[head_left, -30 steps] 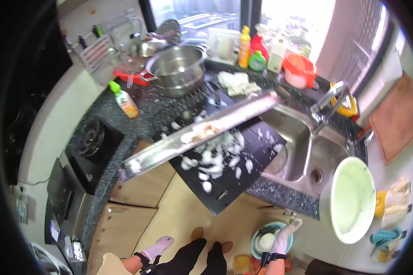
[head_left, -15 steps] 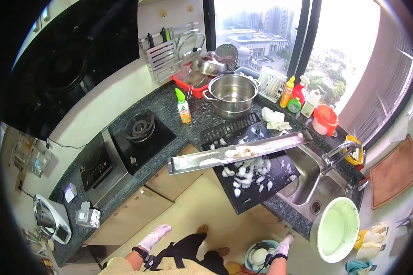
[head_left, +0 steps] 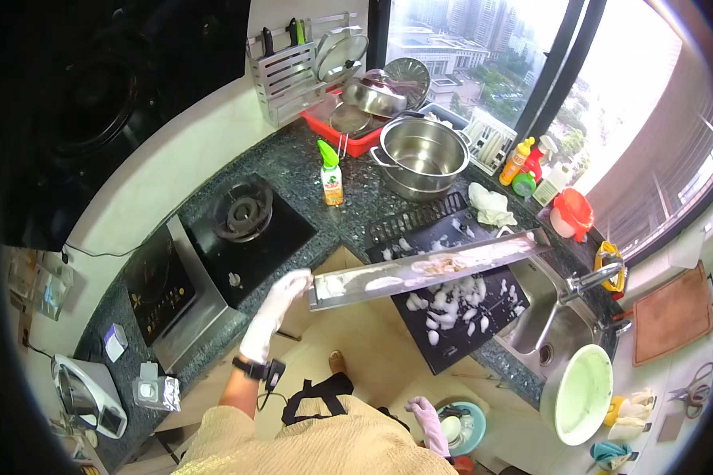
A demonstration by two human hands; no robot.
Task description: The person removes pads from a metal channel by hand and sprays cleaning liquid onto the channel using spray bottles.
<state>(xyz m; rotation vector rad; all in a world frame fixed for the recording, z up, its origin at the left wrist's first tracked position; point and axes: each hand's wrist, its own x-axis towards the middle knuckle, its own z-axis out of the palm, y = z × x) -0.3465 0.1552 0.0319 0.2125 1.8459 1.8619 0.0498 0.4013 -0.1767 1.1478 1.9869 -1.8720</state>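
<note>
A long, narrow metal tray (head_left: 384, 283), smeared with white foam and brownish residue, lies slantwise across a black panel (head_left: 408, 348) dotted with foam clumps. The panel leans over the counter corner and sink edge. My left hand (head_left: 281, 297), in a pale glove, reaches to the tray's left end. Its fingers look extended at the tray edge; whether they touch it is unclear. Low in the view, my right hand (head_left: 426, 419), in a pink-white glove, hangs beside a light-blue basin (head_left: 477, 431) holding white dishes. The right fingers look loosely apart and hold nothing visible.
A steel pot (head_left: 424, 158) and a spray bottle (head_left: 331, 178) stand behind the panel. To the right are the sink (head_left: 531, 285), its faucet (head_left: 590, 279) and a pale green basin (head_left: 582, 396). A gas burner (head_left: 244, 210) sits at left.
My left hand has risen from low in the view to the tray's left end. My right hand has moved left of the blue basin. The view has shifted; tray and panel look unmoved.
</note>
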